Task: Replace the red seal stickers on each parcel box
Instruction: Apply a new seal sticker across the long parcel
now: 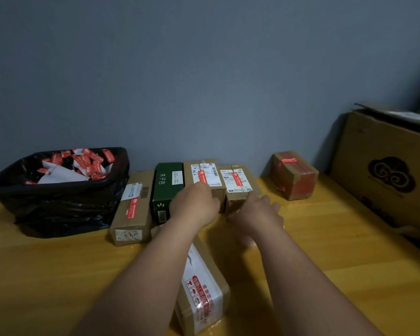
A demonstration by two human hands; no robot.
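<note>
Reaching both hands, left hand (195,206) and right hand (256,214), grips unclear, for sealed parcel boxes (238,187); the bin (58,190) of peeled stickers suggests mid-task.

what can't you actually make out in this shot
- Head view: left hand fingertips, hidden behind its own knuckles at a parcel.
- Right hand: motion-blurred, grip unclear.
- Parcel label print: too small.
- Near parcel: partly covered by the left forearm.
- Big carton: cut off by the right edge.

Plain grey-blue wall (204,69) behind a glossy yellow wooden table (46,275), dim light.
</note>
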